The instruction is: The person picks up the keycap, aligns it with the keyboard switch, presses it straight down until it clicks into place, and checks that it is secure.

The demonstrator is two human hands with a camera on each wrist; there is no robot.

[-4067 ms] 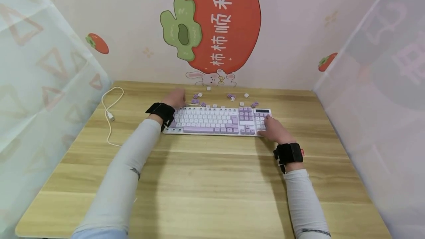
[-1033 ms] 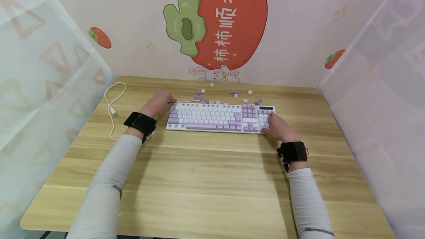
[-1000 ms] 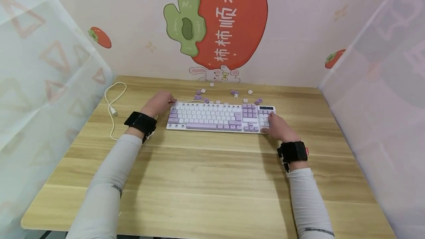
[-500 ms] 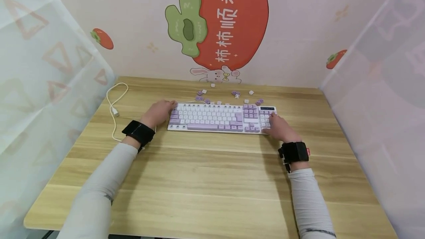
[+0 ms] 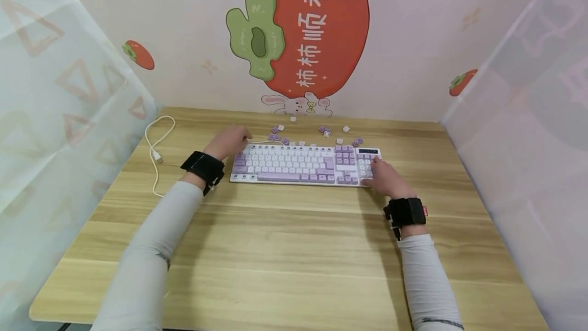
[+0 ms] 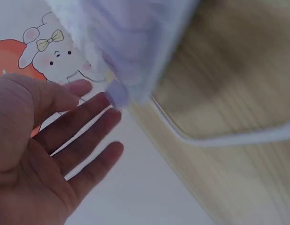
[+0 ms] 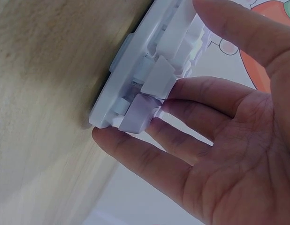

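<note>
A white and purple computer keyboard [image 5: 294, 165] lies near the back of the table. My left hand [image 5: 228, 143] is at its rear left corner. In the left wrist view the left fingers [image 6: 91, 161] are spread and nearly straight, and the tips of two reach a blurred purple keycap [image 6: 118, 95] beside the corner; whether it sits on the board cannot be told. My right hand [image 5: 387, 180] rests on the right end over the number pad. In the right wrist view its extended fingers [image 7: 178, 143] touch a purple keycap [image 7: 138, 113] and the white case edge.
Several loose white and purple keycaps [image 5: 274, 137] are scattered behind the keyboard, before the printed back wall [image 5: 390, 65]. A white USB cable [image 5: 153, 155] loops on the table [image 5: 285, 249] at the left. Printed sheets stand at both sides.
My left hand first drew back left from above the keyboard's rear left, and over the last half second has moved forward and right again. The right hand stays put on the number pad.
</note>
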